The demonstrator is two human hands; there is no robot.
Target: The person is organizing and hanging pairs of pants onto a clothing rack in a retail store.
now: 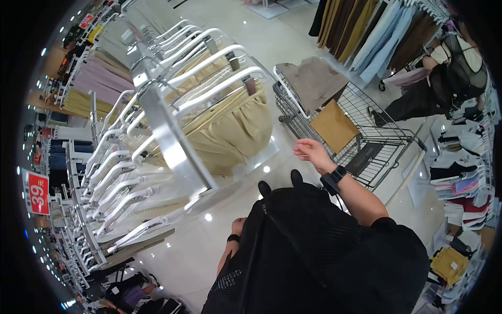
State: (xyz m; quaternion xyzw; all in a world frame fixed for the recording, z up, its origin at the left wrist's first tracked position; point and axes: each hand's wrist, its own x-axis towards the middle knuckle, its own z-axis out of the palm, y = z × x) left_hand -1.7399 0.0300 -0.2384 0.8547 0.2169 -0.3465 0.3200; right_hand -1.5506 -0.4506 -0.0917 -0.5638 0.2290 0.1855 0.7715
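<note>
Pale, shiny floor (196, 235) opens in a strip between the clothes rack (172, 133) on the left and the wire cart (377, 109) ahead to the right. The rack's metal rail ends in a squared-off tip near the person's left side, and the tips of two dark shoes (264, 187) show on the floor between rack and cart. Beyond the cart, another person (455, 78) in dark clothes stands close to its far side, narrowing the room there.

The cart lies just beyond the right hand (312, 154), whose grip is loosely half curled in the air, before the cart's near left side. A dark watch (334, 179) sits on that wrist. The left hand (239, 226) hangs low beside the body, partly hidden; I cannot tell whether its grip is wide or narrow.

At the cart's far left end lies a grey-brown garment (312, 81), with a white hanger (291, 96) along its edge. A tan panel (334, 125) stands between it and a dark plate (364, 158). Cream trousers (230, 133) hang from the rack's white hangers.
</note>
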